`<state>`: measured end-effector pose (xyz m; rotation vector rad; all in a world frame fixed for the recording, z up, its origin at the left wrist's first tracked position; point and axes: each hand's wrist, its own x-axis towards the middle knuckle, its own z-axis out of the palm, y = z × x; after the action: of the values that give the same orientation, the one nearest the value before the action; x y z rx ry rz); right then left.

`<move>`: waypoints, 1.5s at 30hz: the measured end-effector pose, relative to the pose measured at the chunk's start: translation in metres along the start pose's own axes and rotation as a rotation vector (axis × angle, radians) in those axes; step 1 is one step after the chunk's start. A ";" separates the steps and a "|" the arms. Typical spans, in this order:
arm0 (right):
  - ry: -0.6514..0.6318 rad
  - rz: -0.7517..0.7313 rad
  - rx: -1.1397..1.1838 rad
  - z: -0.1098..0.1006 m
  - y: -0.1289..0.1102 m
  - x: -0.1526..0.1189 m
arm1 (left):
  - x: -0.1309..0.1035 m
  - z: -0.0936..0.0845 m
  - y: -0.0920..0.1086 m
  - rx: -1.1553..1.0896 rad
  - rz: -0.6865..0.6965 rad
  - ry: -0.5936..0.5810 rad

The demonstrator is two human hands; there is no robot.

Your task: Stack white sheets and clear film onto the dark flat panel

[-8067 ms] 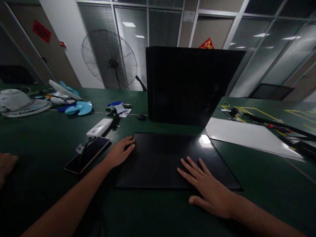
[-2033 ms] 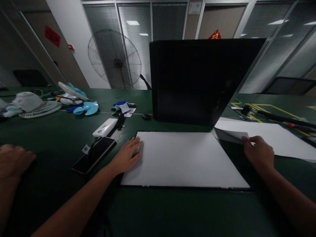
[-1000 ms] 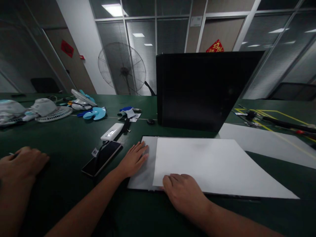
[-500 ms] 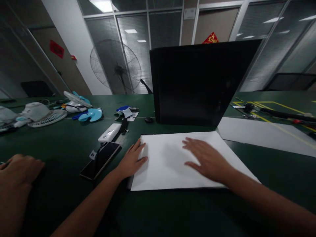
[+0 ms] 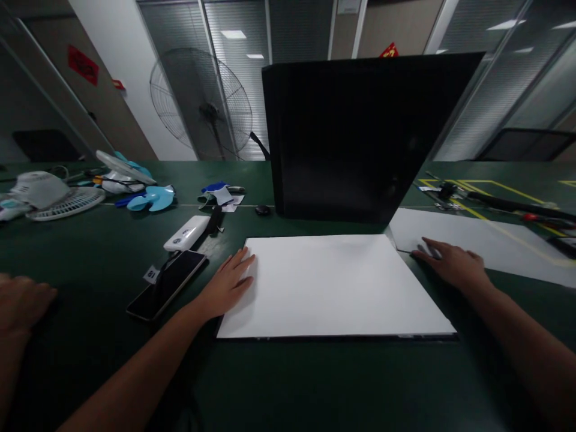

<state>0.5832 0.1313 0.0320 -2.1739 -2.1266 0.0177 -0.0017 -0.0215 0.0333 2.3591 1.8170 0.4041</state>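
A white sheet (image 5: 333,288) lies flat before me, with a thin black edge showing beneath its front and back sides. My left hand (image 5: 229,282) rests on the sheet's left edge, fingers stretched out and holding nothing. Off to the right, my right hand (image 5: 456,264) reaches over the near edge of a second white sheet (image 5: 477,231). Its thumb and forefinger are apart; a greyish patch shows between them, too unclear to name. Behind the first sheet stands a large black panel (image 5: 360,138), leaning.
A phone (image 5: 166,285), a white device (image 5: 186,233) and a black mouse (image 5: 263,210) lie left of the sheet. Farther left are fan parts, including a blue blade (image 5: 153,198). Another person's hand (image 5: 22,300) rests at the left edge. Cables and tools (image 5: 508,201) lie at the right.
My right hand has moved off the middle of the front sheet, rightward to the second sheet's edge. My left hand stays on the left edge. The whole view has shifted slightly.
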 end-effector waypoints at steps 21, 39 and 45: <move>0.128 -0.315 -0.105 -0.054 -0.149 -0.120 | -0.001 0.001 0.002 0.042 0.006 0.029; 0.080 -0.432 -0.107 -0.033 -0.141 -0.109 | 0.000 -0.002 0.005 0.037 -0.012 0.014; -0.124 -0.650 0.305 -0.030 -0.174 -0.134 | 0.000 0.000 0.003 0.028 -0.013 0.015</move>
<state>0.4092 -0.0013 0.0678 -1.2822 -2.5870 0.4023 0.0011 -0.0226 0.0344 2.3678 1.8558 0.3984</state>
